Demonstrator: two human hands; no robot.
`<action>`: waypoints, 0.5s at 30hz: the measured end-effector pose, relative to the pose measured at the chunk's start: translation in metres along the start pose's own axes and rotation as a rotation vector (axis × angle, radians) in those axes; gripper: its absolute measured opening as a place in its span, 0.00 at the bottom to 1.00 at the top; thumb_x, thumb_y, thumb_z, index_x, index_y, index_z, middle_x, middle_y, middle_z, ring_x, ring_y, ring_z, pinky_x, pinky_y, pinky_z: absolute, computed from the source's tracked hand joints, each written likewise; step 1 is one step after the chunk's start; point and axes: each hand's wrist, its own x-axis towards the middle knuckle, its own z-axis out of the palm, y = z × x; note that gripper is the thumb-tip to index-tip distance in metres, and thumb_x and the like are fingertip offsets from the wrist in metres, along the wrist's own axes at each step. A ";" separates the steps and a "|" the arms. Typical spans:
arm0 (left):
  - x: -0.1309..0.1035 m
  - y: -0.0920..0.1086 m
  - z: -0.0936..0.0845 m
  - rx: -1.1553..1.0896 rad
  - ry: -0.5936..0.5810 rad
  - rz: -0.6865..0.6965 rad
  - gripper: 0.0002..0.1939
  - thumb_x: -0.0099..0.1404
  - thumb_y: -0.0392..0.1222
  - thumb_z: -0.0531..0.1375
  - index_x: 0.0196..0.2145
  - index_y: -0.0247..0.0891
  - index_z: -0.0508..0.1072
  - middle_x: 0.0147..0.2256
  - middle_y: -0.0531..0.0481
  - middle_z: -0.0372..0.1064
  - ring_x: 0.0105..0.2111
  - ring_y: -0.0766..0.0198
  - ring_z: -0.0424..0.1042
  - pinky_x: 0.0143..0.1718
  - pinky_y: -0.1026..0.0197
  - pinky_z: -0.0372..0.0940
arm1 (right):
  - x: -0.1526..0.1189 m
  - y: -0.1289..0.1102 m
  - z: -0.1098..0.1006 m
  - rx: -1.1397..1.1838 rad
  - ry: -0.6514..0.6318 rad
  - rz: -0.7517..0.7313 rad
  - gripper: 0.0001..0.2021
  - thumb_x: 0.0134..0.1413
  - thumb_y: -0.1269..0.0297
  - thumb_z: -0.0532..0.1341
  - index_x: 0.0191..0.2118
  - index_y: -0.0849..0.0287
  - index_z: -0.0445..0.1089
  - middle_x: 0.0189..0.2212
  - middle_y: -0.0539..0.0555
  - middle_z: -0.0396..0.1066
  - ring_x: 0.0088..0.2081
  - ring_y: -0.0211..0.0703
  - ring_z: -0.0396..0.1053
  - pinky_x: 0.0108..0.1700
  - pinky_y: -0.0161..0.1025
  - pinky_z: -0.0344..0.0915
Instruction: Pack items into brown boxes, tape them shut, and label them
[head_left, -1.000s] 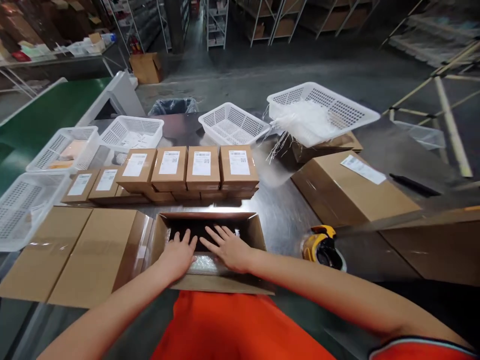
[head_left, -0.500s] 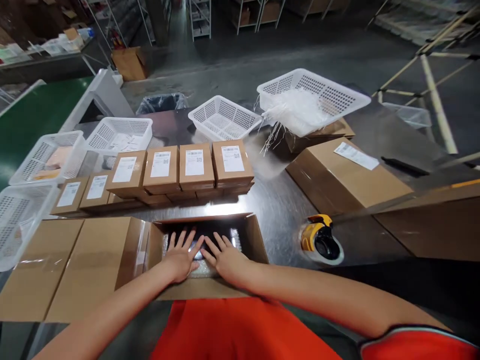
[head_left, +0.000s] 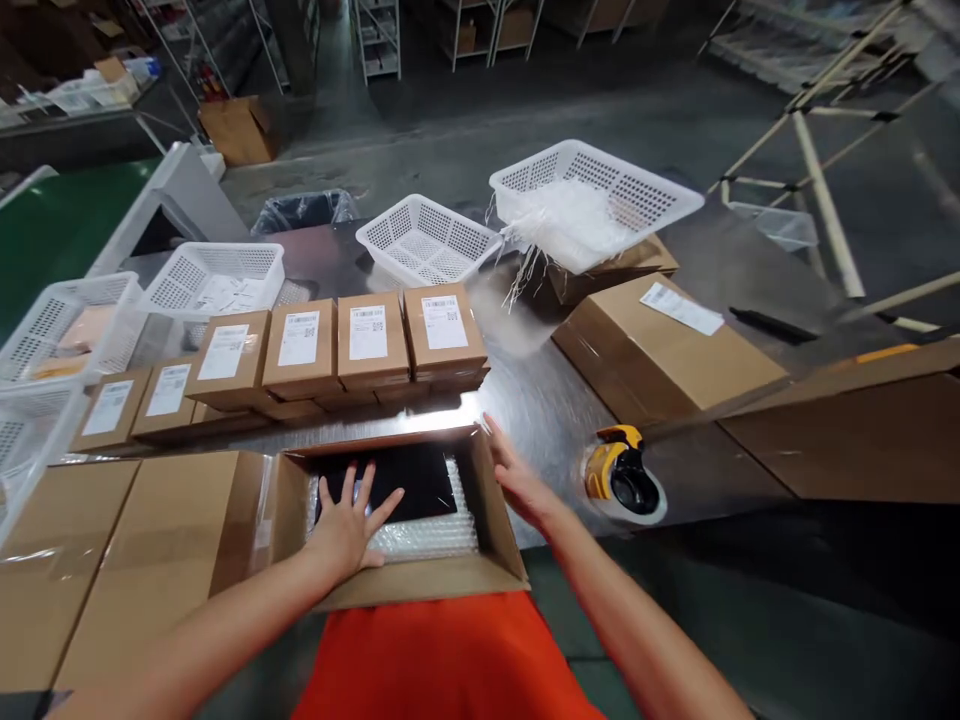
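Note:
An open cardboard box (head_left: 420,580) stands at the near edge of the metal table. Inside it lies a flat black item (head_left: 420,485) over clear bubble wrap (head_left: 431,535). My left hand (head_left: 349,520) rests on the black item's left part, fingers spread, gripping nothing. At the box's right wall is my right hand (head_left: 517,480), on the outer side near the back right corner, its fingers stretched along the wall.
Small labelled boxes (head_left: 371,340) are stacked behind the open box. Two larger closed boxes (head_left: 157,540) adjoin it on the left. A yellow and black tape dispenser (head_left: 622,475) and a big labelled box (head_left: 675,345) are to the right. White baskets (head_left: 427,240) stand further back.
My right hand has moved off the black item, out of the box, to its right wall. The left hand stays spread inside. The whole view has shifted slightly.

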 end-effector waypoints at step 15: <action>-0.045 -0.083 -0.026 -0.548 0.527 -0.079 0.19 0.68 0.42 0.52 0.55 0.41 0.71 0.59 0.39 0.63 0.62 0.48 0.58 0.64 0.42 0.51 | 0.008 0.001 0.054 -0.178 0.081 0.396 0.49 0.45 0.51 0.67 0.68 0.57 0.41 0.59 0.64 0.62 0.56 0.63 0.63 0.51 0.53 0.65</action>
